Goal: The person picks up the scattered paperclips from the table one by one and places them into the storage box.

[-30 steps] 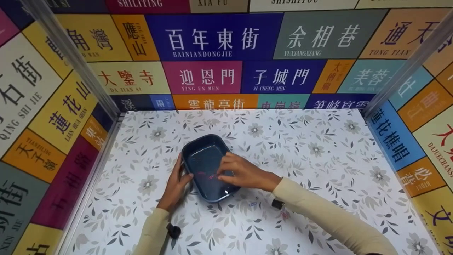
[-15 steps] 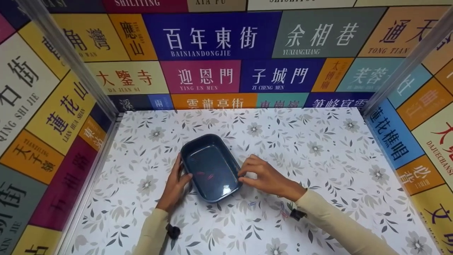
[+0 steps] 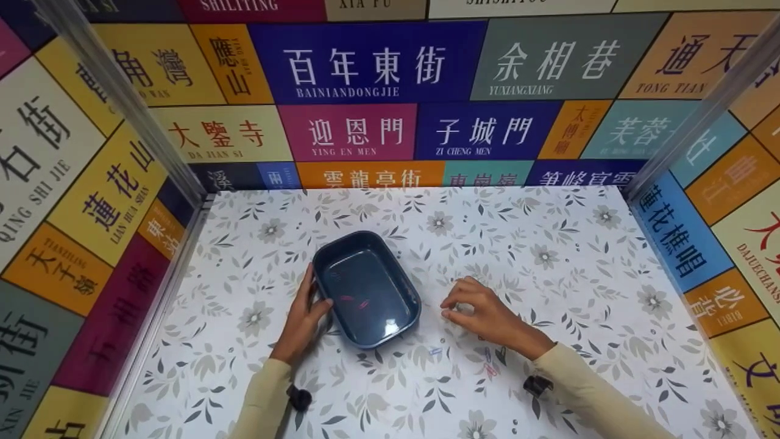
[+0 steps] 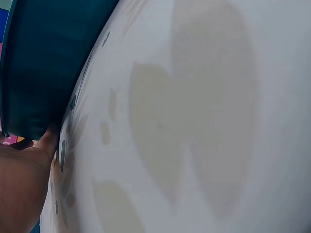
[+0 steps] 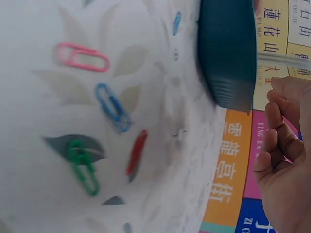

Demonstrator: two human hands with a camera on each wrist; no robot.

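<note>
A dark blue rectangular dish [image 3: 368,268] stands on the table. My left hand [image 3: 304,317] grips its left side, thumb at the rim and fingers along the outer wall. Small pink paper clips [image 3: 346,298] lie on the dish's floor. To the right of the dish, my right hand [image 3: 484,311] hovers apart from it, fingers loosely bent and nothing visible between them. Below that hand, the right wrist view has a pink paper clip [image 5: 83,57], a blue paper clip [image 5: 112,108], a green paper clip [image 5: 83,167] and a blurred red paper clip [image 5: 137,151] on the table.
Another light blue paper clip [image 3: 435,350] lies near the dish's lower right corner. The table [image 3: 548,292] has a white cloth with grey leaves and flowers. Panels with coloured lettering [image 3: 365,67] enclose the back and both sides.
My right hand has withdrawn from over the dish, past its right rim, and now hangs over the table to the right. The left hand and dish keep their place.
</note>
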